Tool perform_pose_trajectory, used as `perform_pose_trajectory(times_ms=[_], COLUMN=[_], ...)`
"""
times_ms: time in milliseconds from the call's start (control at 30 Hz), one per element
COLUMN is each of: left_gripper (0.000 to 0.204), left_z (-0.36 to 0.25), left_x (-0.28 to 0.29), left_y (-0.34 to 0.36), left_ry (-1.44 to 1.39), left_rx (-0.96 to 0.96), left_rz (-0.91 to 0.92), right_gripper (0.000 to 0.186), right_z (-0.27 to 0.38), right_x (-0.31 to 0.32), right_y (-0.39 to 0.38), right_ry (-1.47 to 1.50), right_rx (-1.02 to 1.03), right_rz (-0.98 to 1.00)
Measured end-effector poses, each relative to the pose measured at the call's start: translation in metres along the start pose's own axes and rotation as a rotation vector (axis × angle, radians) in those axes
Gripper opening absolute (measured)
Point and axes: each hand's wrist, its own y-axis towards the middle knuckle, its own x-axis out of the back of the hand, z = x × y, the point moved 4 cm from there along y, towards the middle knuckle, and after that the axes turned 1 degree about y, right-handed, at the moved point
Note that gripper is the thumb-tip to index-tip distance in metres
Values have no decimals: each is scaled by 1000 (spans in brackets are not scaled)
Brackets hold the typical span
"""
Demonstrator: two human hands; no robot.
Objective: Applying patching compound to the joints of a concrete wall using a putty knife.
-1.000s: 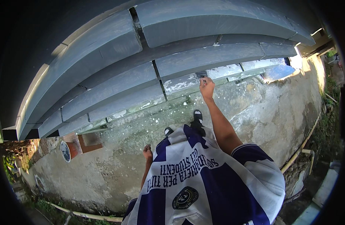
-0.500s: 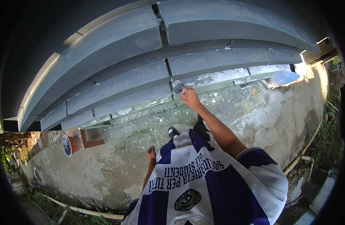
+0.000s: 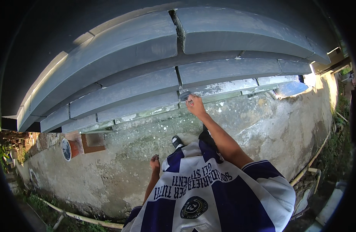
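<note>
Paintbrush [image 3: 184, 95]: gripped in the closed right hand [image 3: 195, 106], its head pressed against the lower grey moulding band [image 3: 139, 104] at arm's reach ahead. Nearest the body, the left hand [image 3: 155, 162] hangs at the side, fingers loosely curled, holding nothing. The right hand is the nearer 1 to the work. The moulding's long axis runs left-right across the view; patchy, unpainted sections [image 3: 240, 86] lie to the brush's right, above the concrete ledge [image 3: 147, 135].

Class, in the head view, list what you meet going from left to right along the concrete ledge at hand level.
Round disc → brown box → left hand → black shoe → right hand, holding a small tool against the grey wall → pipe.
</note>
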Motion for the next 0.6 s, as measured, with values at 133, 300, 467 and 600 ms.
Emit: perform_pose_trajectory(times_ms=[133, 300, 467, 600], left_gripper=[24, 23, 23, 24], left_z=[-9, -6, -2, -9], left_x=[-7, -12, -17, -25], left_y=[0, -2, 2, 13], left_ry=[34, -153, -35, 42], left_rx=[27, 47, 119, 145], left_rz=[-11, -8, 7, 29], right_gripper=[30, 29, 29, 30], right_z=[-8, -41, -83, -27], right_x=[34, 119, 90, 13], right_y=[-27, -7, 2, 13], right_ry=[298, -101, -590, -334], right_rx=[-492, -416, -333, -227], right_rz=[12, -331, -204, -49])
